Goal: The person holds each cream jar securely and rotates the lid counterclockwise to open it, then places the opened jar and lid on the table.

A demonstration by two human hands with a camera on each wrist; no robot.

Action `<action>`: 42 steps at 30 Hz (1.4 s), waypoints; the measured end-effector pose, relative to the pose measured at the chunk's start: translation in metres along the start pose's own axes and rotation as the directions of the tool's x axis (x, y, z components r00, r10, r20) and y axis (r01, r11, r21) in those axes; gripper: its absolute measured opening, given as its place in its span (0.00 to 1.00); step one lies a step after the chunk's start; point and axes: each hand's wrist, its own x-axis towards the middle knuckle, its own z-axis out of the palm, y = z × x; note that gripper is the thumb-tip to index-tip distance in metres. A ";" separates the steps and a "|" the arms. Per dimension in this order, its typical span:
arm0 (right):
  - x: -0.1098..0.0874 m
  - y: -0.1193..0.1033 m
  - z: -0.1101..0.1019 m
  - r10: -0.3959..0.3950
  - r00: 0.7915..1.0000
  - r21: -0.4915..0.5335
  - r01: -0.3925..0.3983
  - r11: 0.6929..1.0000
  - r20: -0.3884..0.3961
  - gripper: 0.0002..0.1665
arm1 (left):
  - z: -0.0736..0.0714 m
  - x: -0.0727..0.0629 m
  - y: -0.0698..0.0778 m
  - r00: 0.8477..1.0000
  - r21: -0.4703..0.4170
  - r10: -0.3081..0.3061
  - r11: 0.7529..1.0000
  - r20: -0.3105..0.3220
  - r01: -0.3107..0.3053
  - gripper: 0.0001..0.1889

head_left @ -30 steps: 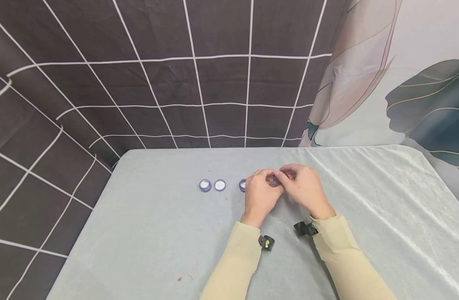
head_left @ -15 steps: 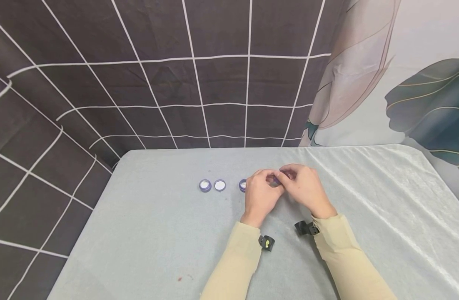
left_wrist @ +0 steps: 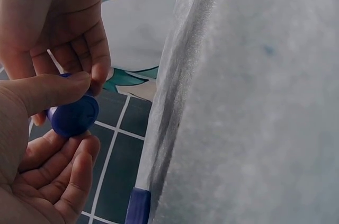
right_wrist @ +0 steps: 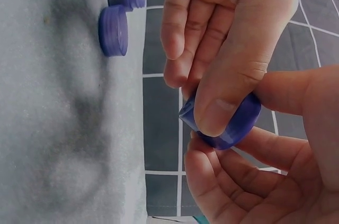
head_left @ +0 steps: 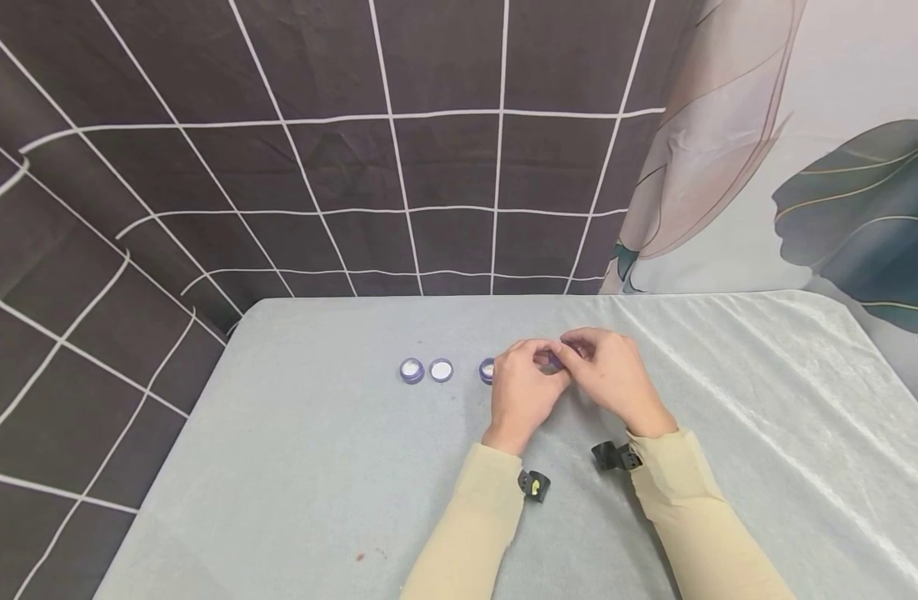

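Observation:
Between my fingertips I hold a small round purple-blue cap-like piece (left_wrist: 74, 115), whose type I cannot tell. My left hand (head_left: 525, 387) pinches it, its thumb lying across the piece in both wrist views. My right hand (head_left: 612, 379) pinches the piece from the other side, fingers curled beneath it. A pointed glossy corner juts out beside the left thumb in the right wrist view. To the left on the cloth sit an open purple jar (head_left: 411, 372) and a purple lid (head_left: 441, 370) with a white inside. Another purple container (head_left: 486, 371) is partly hidden behind my left hand.
A pale grey-blue velvety cloth (head_left: 316, 458) covers the table. Behind it hangs a dark curtain (head_left: 444, 167) with a white grid. A leaf-patterned curtain (head_left: 736, 208) hangs at the right. Small black wrist devices sit on both sleeves.
Both hands stay in nearly the same place around the purple-blue piece, with only a tiny shift of the right wrist. The containers on the cloth stay put.

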 end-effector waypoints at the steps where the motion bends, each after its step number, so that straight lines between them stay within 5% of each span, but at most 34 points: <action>1: 0.000 0.000 0.000 -0.002 1.000 -0.001 0.002 1.000 0.002 0.16 | 0.000 0.000 0.000 1.000 0.000 -0.001 1.000 0.002 0.001 0.16; 42: 0.001 0.002 -0.007 -0.003 0.996 0.009 0.002 1.000 0.084 0.17 | 0.000 -0.001 0.001 1.000 -0.020 -0.003 1.000 0.017 0.003 0.16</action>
